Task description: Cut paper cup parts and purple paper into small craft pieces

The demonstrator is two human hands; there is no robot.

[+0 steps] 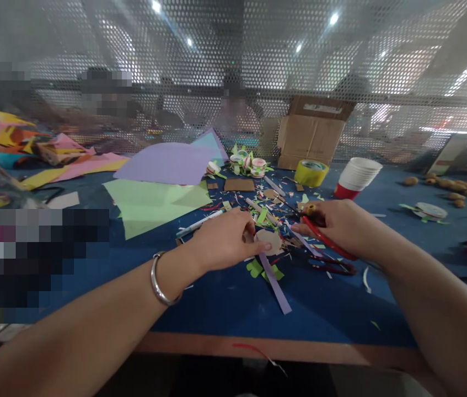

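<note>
My left hand (223,240), with a silver bangle at the wrist, is closed on a round pale disc (272,240), its thumb over the disc's edge. From under the thumb a purple paper strip (275,286) runs down towards the table's front edge. Green paper leaf shapes (255,269) show just below the disc. My right hand (341,223) is wrapped round red-handled scissors (324,237), the blades pointing away to the upper left. Another purple strip (305,241) lies below its fingertips; whether they touch it I cannot tell.
Paper scraps and pens (200,221) litter the middle. Behind are green (159,204) and purple sheets (162,162), finished-looking small green-legged paper pieces (247,162), yellow tape (311,173), stacked paper cups (359,175) and a cardboard box (313,138). A perforated metal screen (216,66) stands beyond.
</note>
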